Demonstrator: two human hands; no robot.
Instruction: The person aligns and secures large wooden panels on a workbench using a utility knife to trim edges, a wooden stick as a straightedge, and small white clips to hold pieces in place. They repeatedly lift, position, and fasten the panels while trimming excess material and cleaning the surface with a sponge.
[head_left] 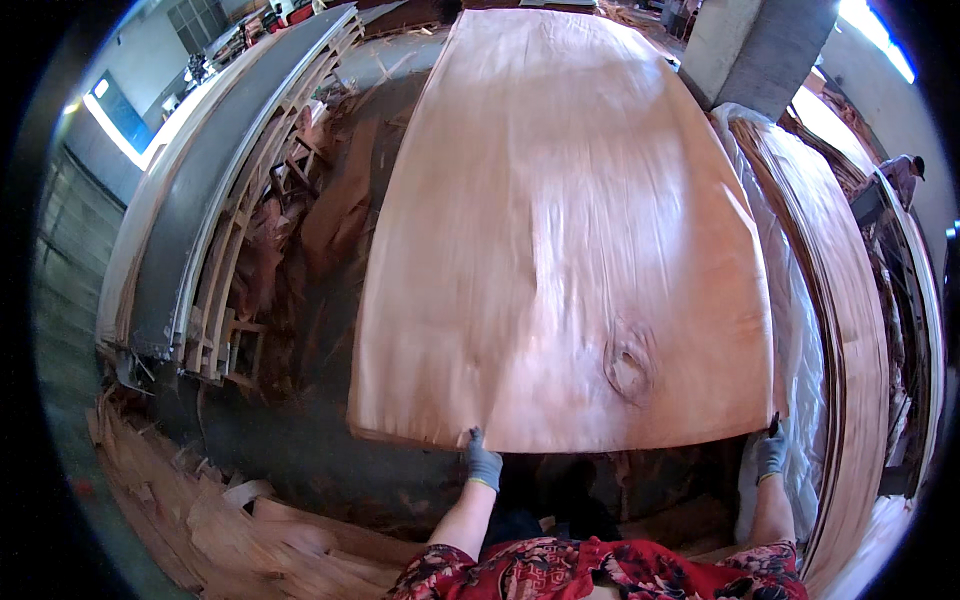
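Observation:
A large, pale reddish-brown wood veneer sheet point(480, 260) stretches away in front of me, with a knot point(628, 368) near its close right part. Creases run lengthwise down its middle. My left hand point(484, 465), in a grey knit glove, is closed on the near edge of the sheet left of centre, thumb on top. At the near right corner, my right hand point(771, 455), gloved alike, is closed on the edge. Something small and dark shows at its fingertips; I cannot make out what it is. The undersides of both grips are hidden.
To the right stands a stack of veneer sheets point(845, 290) beside clear plastic film point(790, 310). A concrete pillar point(752, 50) rises at the far right. At left is a long dark-topped stack point(225, 170) on wooden framing. Veneer scraps point(240, 535) litter the lower left. Another person point(900, 180) is at far right.

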